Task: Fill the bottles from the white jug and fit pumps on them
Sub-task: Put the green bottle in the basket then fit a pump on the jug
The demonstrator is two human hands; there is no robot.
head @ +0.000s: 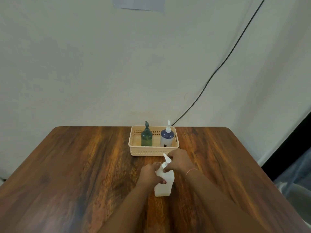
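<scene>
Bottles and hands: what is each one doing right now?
White bottle: upright on the table, pump on, held.
Left hand: gripping the white bottle's body.
Right hand: pinching the pump collar.
Green bottle: upright in the basket, pump on.
Blue bottle: upright in the basket, pump on.

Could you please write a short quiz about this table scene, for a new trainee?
1. True or false: the green bottle stands inside the basket.
2. Which hand grips the pump of the white bottle? A) left B) right
3. Fill in: the bottle with the white pump in the basket is ____ in colour.

Key:
1. True.
2. B; the right hand is at the pump while the left hand steadies the bottle's body.
3. Blue; the blue bottle stands right of the green one.
</scene>
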